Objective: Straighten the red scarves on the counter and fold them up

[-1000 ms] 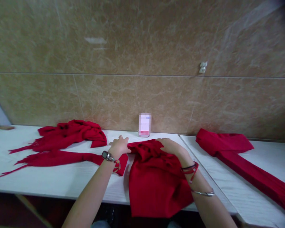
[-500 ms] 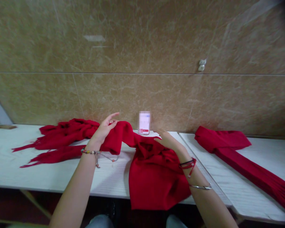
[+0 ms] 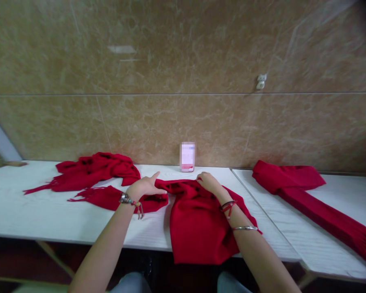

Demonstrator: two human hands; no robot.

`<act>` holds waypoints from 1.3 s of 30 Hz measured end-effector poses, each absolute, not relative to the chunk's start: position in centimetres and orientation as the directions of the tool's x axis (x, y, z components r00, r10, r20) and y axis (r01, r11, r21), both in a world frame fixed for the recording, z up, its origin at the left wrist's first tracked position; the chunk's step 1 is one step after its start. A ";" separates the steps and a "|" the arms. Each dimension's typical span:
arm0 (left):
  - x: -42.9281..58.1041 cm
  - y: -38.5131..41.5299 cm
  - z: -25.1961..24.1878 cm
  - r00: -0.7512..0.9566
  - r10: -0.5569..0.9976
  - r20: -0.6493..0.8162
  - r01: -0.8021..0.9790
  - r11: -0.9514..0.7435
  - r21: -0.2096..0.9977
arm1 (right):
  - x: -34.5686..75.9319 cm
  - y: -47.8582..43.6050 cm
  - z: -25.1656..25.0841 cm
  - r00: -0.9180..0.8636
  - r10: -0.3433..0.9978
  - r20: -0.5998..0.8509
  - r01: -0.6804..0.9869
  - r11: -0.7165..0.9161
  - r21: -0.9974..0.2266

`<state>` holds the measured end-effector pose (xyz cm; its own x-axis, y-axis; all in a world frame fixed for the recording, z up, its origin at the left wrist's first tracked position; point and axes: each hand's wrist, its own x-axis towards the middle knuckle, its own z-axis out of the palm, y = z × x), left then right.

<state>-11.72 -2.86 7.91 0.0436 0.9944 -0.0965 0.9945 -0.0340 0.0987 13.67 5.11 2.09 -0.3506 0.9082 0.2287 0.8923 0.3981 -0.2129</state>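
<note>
A red scarf lies bunched in front of me, its wide part hanging over the table's front edge and its fringed end stretching left. My left hand rests at the scarf's narrow folded part, thumb and fingers apart. At the scarf's upper edge is my right hand, its fingers curled down onto the cloth; the fingertips are partly hidden. Farther left, against the wall, sits another crumpled red scarf with a fringe.
A folded red scarf lies on the right-hand section of the white table, one end running toward the right edge. A phone leans against the tiled wall. A small white figure-shaped hook is fixed above.
My left hand has come down and right, and the scarf's left part has flattened and drawn rightward, away from the crumpled one. My right hand has shifted slightly, its fingers now curled onto the cloth.
</note>
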 end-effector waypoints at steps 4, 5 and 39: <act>-11.3 -3.0 6.5 0.097 0.995 -0.014 0.992 -0.095 0.082 | 13.9 5.1 2.9 -0.250 0.904 0.346 0.897 0.350 -0.269; -11.6 -2.7 6.2 0.080 0.994 0.070 0.993 -0.086 0.086 | 14.1 5.2 3.3 -0.198 0.898 0.393 0.892 0.332 -0.308; -2.1 -0.3 9.5 0.091 0.818 0.568 0.692 -0.462 0.554 | 16.4 -3.2 12.9 -0.182 0.612 0.770 0.810 0.537 -0.236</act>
